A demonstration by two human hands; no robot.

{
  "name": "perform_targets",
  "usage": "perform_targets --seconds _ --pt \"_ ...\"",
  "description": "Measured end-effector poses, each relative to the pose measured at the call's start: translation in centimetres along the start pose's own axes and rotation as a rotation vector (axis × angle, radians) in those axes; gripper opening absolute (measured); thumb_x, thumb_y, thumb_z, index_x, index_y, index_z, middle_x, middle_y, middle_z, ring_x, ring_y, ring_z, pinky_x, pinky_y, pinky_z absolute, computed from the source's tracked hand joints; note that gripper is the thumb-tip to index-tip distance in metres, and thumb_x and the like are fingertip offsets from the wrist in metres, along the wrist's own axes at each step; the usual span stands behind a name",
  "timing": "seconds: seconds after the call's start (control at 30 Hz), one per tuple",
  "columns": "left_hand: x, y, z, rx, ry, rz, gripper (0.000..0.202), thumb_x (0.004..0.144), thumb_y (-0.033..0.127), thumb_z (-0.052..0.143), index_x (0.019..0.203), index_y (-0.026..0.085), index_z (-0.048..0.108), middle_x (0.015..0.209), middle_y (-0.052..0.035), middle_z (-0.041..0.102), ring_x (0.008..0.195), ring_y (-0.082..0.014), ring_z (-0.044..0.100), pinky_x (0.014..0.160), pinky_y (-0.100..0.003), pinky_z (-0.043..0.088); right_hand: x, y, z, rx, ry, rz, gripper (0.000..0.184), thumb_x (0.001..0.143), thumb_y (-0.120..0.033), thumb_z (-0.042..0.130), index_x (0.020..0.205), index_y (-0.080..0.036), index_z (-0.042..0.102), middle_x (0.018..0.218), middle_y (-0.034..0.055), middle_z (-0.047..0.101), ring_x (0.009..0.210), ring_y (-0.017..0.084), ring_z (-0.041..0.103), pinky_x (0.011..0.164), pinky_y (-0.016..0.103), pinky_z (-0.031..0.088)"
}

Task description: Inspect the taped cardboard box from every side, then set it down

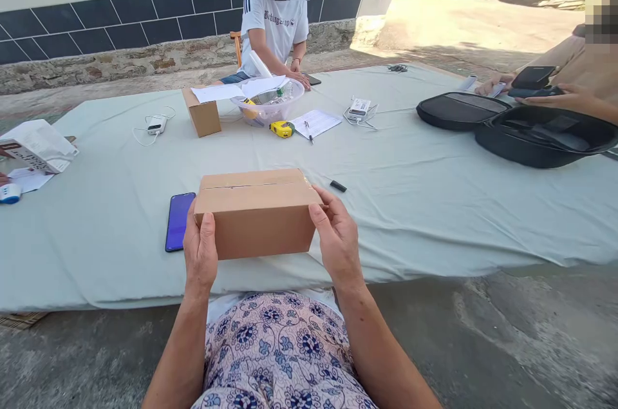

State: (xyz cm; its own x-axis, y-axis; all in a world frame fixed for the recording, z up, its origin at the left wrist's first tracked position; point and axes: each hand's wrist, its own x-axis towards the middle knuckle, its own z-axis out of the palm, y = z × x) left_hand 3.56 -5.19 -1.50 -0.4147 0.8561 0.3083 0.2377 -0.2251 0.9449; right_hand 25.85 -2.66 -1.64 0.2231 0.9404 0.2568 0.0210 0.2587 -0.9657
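Note:
A brown cardboard box [263, 228], its top flaps folded down, is held between my two hands near the table's front edge. My left hand [201, 251] grips its left end, thumb on the front face. At the right end, my right hand [337, 235] has its thumb on the front corner and its fingers behind. The box's underside is hidden. Just left of my left hand lies a smartphone [178, 222] with a lit blue screen. A small black object [338, 186] rests on the cloth beyond my right hand.
A pale cloth covers the table [410, 222]. Farther back are a small carton [203, 118], a plastic basin [263, 114], a yellow tape measure [282, 129], paper with a pen [309, 131] and white corded devices. An open black case [541, 138] lies right. People sit across and at the right.

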Motion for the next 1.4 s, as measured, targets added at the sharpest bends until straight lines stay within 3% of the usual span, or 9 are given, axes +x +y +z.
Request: perform_targets --seconds 0.13,0.3,0.4,0.53,0.73,0.8,0.93,1.27,1.4 --pt "0.1 -0.1 0.0 0.010 0.029 -0.004 0.062 0.099 0.068 0.042 0.136 0.023 0.063 0.141 -0.0109 0.065 0.132 -0.0285 0.059 0.105 -0.039 0.050 -0.2 -0.2 -0.3 -0.057 0.045 -0.034 0.042 0.094 -0.052 0.061 0.125 -0.026 0.069 0.128 0.0116 0.070 0.109 0.026 0.069 0.087 0.041 0.059" --pt "0.6 0.7 -0.1 0.157 0.054 -0.170 0.077 0.069 0.071 0.078 0.125 0.020 0.062 0.123 -0.0126 0.071 0.113 -0.0323 0.067 0.092 -0.041 0.053 -0.9 -0.2 0.0 -0.136 0.074 -0.118 0.037 0.093 -0.049 0.061 0.120 -0.025 0.069 0.118 0.0104 0.070 0.099 0.024 0.069 0.077 0.038 0.060" --pt "0.7 1.1 -0.1 0.245 0.094 -0.231 0.077 0.061 0.067 0.083 0.119 0.021 0.063 0.119 -0.0121 0.071 0.109 -0.0332 0.067 0.090 -0.043 0.053 -1.3 -0.4 0.1 -0.183 0.074 -0.169 0.033 0.094 -0.045 0.061 0.119 -0.025 0.068 0.116 0.0095 0.070 0.100 0.023 0.069 0.075 0.037 0.060" --pt "0.5 1.2 0.3 0.246 0.126 -0.178 0.079 0.065 0.064 0.082 0.127 0.023 0.056 0.127 -0.0126 0.066 0.117 -0.0335 0.064 0.095 -0.045 0.053 -1.6 -0.7 0.1 -0.211 0.070 -0.198 0.032 0.094 -0.042 0.060 0.120 -0.025 0.067 0.115 0.0091 0.070 0.101 0.023 0.069 0.074 0.036 0.060" --pt "-0.3 1.0 1.0 0.278 0.094 -0.024 0.084 0.084 0.060 0.071 0.151 0.025 0.035 0.152 -0.0164 0.050 0.140 -0.0325 0.050 0.114 -0.048 0.043 -1.2 -0.2 0.0 -0.227 0.051 -0.147 0.035 0.093 -0.046 0.061 0.118 -0.023 0.067 0.117 0.0109 0.070 0.097 0.022 0.069 0.072 0.036 0.059" --pt "-0.3 1.1 1.2 0.334 0.083 0.023 0.081 0.082 0.058 0.073 0.148 0.025 0.039 0.153 -0.0155 0.049 0.143 -0.0330 0.046 0.116 -0.049 0.042 -1.2 0.0 0.0 -0.221 0.052 -0.122 0.037 0.092 -0.048 0.061 0.118 -0.023 0.067 0.117 0.0111 0.070 0.097 0.022 0.069 0.072 0.036 0.059" --pt "-0.1 1.4 1.5 0.420 0.120 0.010 0.072 0.073 0.057 0.082 0.130 0.025 0.053 0.137 -0.0127 0.061 0.130 -0.0339 0.056 0.106 -0.048 0.048 -1.3 0.1 0.0 -0.205 0.061 -0.117 0.038 0.091 -0.051 0.063 0.118 -0.024 0.067 0.115 0.0102 0.070 0.098 0.023 0.068 0.071 0.036 0.059" --pt "1.2 0.4 0.0 0.366 0.125 0.069 0.041 0.093 0.054 0.063 0.123 0.027 0.059 0.128 -0.0074 0.067 0.121 -0.0271 0.061 0.105 -0.041 0.045 -0.9 0.4 0.0 -0.045 -0.094 -0.125 0.035 0.100 -0.044 0.054 0.129 -0.028 0.067 0.135 0.0094 0.070 0.118 0.025 0.068 0.093 0.042 0.059" --pt "1.4 0.1 -0.4 0.365 0.138 0.051 0.039 0.095 0.054 0.061 0.123 0.029 0.059 0.126 -0.0060 0.067 0.120 -0.0271 0.061 0.104 -0.040 0.045 -0.4 0.9 0.1 0.026 -0.136 -0.113 0.036 0.100 -0.043 0.055 0.130 -0.029 0.068 0.142 0.0075 0.068 0.126 0.024 0.065 0.098 0.041 0.058"
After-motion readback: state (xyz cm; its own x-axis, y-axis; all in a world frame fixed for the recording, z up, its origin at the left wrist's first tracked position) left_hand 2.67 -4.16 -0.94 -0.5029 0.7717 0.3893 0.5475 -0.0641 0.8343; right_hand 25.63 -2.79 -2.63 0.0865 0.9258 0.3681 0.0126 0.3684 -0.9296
